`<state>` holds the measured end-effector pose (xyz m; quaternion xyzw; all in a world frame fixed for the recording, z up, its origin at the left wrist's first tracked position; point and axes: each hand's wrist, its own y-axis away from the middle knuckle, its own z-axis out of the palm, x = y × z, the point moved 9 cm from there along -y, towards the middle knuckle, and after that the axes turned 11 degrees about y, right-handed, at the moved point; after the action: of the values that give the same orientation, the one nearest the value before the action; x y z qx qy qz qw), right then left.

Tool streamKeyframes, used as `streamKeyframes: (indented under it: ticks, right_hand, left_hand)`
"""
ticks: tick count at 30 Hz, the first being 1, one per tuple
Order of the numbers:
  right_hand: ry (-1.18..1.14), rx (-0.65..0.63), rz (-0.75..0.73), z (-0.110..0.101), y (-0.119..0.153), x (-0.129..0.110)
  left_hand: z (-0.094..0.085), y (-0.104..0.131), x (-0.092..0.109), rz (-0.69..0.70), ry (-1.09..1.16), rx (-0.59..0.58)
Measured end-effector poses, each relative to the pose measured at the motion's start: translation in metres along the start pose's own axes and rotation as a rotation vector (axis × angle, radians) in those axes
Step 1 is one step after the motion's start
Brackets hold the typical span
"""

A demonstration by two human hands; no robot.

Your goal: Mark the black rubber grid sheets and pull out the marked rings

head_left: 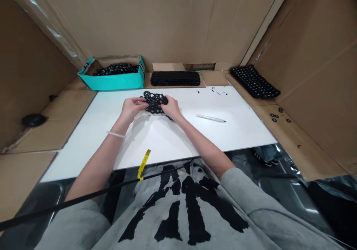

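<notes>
Between my two hands is a black perforated rubber sheet (155, 103), full of round holes, held just over the white board. My left hand (134, 106) pinches its left edge with thumb and fingers. On the other side my right hand (170, 108) is closed on a bunched part of the same sheet. A strip of it hangs below the right hand. To the right, a white pen-like tool (211, 118) with a dark tip lies on the board.
A turquoise box (111, 82) holds black pieces at the back left. Beside it stands a stack of black sheets (175, 78). Another holed sheet (254, 81) lies at the right, near several small black rings (275, 115). A black rounded object (34, 120) sits left. Cardboard walls (167, 23) surround the board (178, 142).
</notes>
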<state>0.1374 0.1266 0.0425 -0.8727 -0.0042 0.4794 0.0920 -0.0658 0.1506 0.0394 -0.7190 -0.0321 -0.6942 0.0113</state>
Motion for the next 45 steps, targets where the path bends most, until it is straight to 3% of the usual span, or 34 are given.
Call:
streamKeyframes:
  ticks: [2, 4, 6, 10, 12, 14, 17, 21, 24, 26, 29, 31, 33, 36, 38, 42, 45]
  right_hand:
    - [-0.012, -0.001, -0.034, -0.022, 0.008, 0.010]
    - [-0.071, 0.051, 0.051, -0.048, 0.014, 0.034]
    - [-0.170, 0.041, 0.185, -0.060, 0.019, 0.059]
    - [-0.300, 0.010, 0.250, -0.067, 0.025, 0.073]
    - [-0.364, 0.011, 0.235, -0.067, 0.027, 0.071]
    - [-0.423, -0.002, 0.214, -0.064, 0.029, 0.067]
    - [-0.472, -0.028, 0.169, -0.060, 0.032, 0.058]
    - [-0.480, -0.044, 0.126, -0.057, 0.037, 0.051]
    - [-0.413, -0.049, 0.131, -0.054, 0.038, 0.053]
    - [-0.367, -0.031, 0.141, -0.053, 0.038, 0.056]
    - [-0.315, 0.032, 0.154, -0.055, 0.036, 0.061]
    - [-0.305, 0.057, 0.170, -0.056, 0.035, 0.064]
    - [-0.325, 0.064, 0.179, -0.056, 0.034, 0.066]
    - [-0.380, 0.069, 0.163, -0.056, 0.032, 0.065]
    - [-0.412, 0.055, 0.139, -0.055, 0.032, 0.063]
    - [-0.414, 0.025, 0.069, -0.050, 0.032, 0.057]
    - [-0.342, 0.033, 0.064, -0.046, 0.032, 0.058]
  left_hand:
    - [-0.015, -0.010, 0.008, 0.052, 0.013, 0.020]
    - [-0.029, -0.021, 0.022, 0.178, -0.070, 0.073]
    - [-0.026, -0.027, 0.033, 0.288, -0.219, 0.077]
    - [0.022, -0.013, 0.045, 0.479, -0.499, -0.009]
    - [0.053, 0.005, 0.044, 0.513, -0.545, -0.126]
    - [0.077, 0.020, 0.032, 0.413, -0.495, -0.270]
    - [0.094, 0.033, 0.008, 0.177, -0.278, -0.387]
    - [0.091, 0.028, -0.018, -0.068, 0.018, -0.397]
    - [0.073, 0.010, -0.022, -0.104, 0.076, -0.344]
    - [0.051, -0.006, -0.013, -0.015, 0.026, -0.224]
    - [0.030, -0.013, 0.018, 0.268, -0.212, -0.068]
    - [0.038, -0.002, 0.035, 0.433, -0.409, -0.066]
    - [0.058, 0.014, 0.038, 0.470, -0.522, -0.165]
    - [0.086, 0.033, 0.021, 0.325, -0.459, -0.361]
    - [0.093, 0.038, 0.007, 0.181, -0.301, -0.403]
    - [0.088, 0.029, -0.018, -0.043, -0.031, -0.344]
    - [0.072, 0.014, -0.019, 0.004, 0.000, -0.190]
